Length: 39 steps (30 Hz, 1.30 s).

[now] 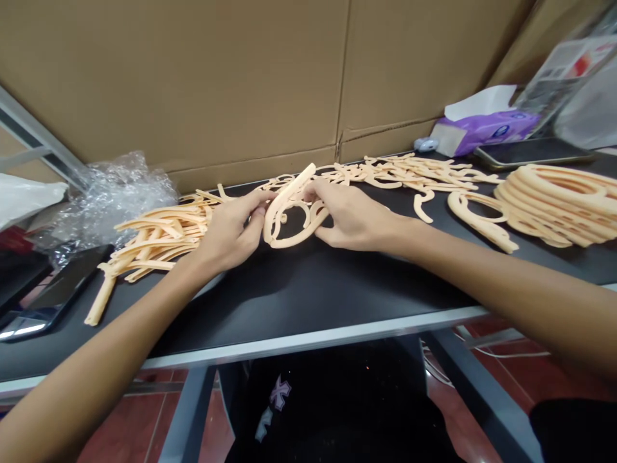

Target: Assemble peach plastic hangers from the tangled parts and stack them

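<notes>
Both my hands grip one peach-coloured plastic frame piece (287, 212) with curved loops, held tilted just above the black table (299, 289). My left hand (231, 231) pinches its left edge with fingers closed. On the piece's right side, my right hand (351, 215) has its fingers curled around the plastic. Left of my hands lies a pile of straight peach strips (159, 238). Behind and to the right lie scattered curved peach offcuts (409, 172). A stack of peach rings (559, 202) sits at the far right.
A cardboard wall (241, 77) stands along the table's back. Crumpled clear plastic (110, 196) and a dark phone (53, 296) lie at the left. A purple tissue pack (486, 125) and another phone (530, 153) sit at the back right. The table's front edge runs just below my forearms.
</notes>
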Available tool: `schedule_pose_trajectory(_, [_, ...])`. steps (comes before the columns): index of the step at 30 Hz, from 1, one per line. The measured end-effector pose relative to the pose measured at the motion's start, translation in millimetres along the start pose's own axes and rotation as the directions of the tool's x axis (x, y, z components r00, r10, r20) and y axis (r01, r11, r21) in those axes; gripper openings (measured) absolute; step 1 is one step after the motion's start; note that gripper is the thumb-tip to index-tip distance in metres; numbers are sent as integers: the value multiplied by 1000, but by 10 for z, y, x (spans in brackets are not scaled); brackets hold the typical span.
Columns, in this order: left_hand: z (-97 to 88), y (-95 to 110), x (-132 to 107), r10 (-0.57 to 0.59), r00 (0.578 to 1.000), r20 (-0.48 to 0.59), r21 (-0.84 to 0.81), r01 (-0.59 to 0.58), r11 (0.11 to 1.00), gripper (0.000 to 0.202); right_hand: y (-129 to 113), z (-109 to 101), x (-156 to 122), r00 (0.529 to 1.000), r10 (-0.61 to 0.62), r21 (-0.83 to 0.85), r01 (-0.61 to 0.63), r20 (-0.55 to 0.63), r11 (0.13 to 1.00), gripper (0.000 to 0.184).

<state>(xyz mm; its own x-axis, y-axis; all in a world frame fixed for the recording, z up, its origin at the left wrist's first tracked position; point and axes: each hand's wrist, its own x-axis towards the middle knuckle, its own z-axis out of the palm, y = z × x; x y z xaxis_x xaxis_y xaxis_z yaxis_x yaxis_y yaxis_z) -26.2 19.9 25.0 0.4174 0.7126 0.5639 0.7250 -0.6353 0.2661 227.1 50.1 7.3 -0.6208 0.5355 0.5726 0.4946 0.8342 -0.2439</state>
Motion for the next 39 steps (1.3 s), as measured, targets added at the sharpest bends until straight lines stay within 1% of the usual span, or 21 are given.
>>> schedule_pose_trajectory(2, [7,14,-8,-44,999,20,-16,45,999,39,-6,-13,-7,1000,4,18,-4,7,1000,46])
schedule_pose_trajectory(4, [11,35,-13,-70,997,10,-26,71,997,42,-3,-7,-12,1000,2,22,-2,8,1000,49])
schedule_pose_trajectory(7, [4,76,-17,-67,998,-7,-16,67,998,46,15,24,-15,1000,2,12,-2,-18,1000,57])
schedule_pose_trajectory(10, [-17,110,-18,-36,999,-3,-27,36,999,43,24,43,-17,1000,2,6,-2,-21,1000,63])
schedule_pose_trajectory(12, [-31,129,-17,-42,999,-14,-56,41,998,40,10,37,-19,1000,8,1,-8,-6,1000,63])
schedule_pose_trajectory(14, [-35,152,-15,-76,997,-11,-129,74,989,38,-20,23,-21,1000,15,2,-15,6,1000,62])
schedule_pose_trajectory(16, [-27,179,-12,-112,994,15,-257,112,960,37,-55,10,-21,1000,19,2,-19,14,1000,61])
schedule_pose_trajectory(18, [-12,206,-5,-150,988,40,-392,154,907,41,-80,7,-20,1000,14,-19,-14,8,1000,62])
schedule_pose_trajectory(20, [-2,227,7,-199,979,52,-482,199,853,41,-88,14,-16,1000,-4,-53,3,-18,999,65])
schedule_pose_trajectory(24, [-8,254,39,-273,959,72,-566,265,781,38,-71,40,-10,997,-27,-110,19,-68,994,71])
schedule_pose_trajectory(29, [-19,273,51,-331,941,72,-663,293,689,43,-66,59,-16,997,12,-104,-19,-75,994,76])
schedule_pose_trajectory(32, [-23,267,46,-349,928,128,-695,335,636,49,-76,69,-30,998,16,-80,-20,-58,997,78])
schedule_pose_trajectory(35, [-28,260,42,-358,920,162,-692,364,623,49,-86,73,-44,999,28,-68,-30,-31,997,82])
schedule_pose_trajectory(39, [-11,258,35,-351,927,129,-653,346,673,48,-95,62,-39,998,56,-77,-57,-12,995,81])
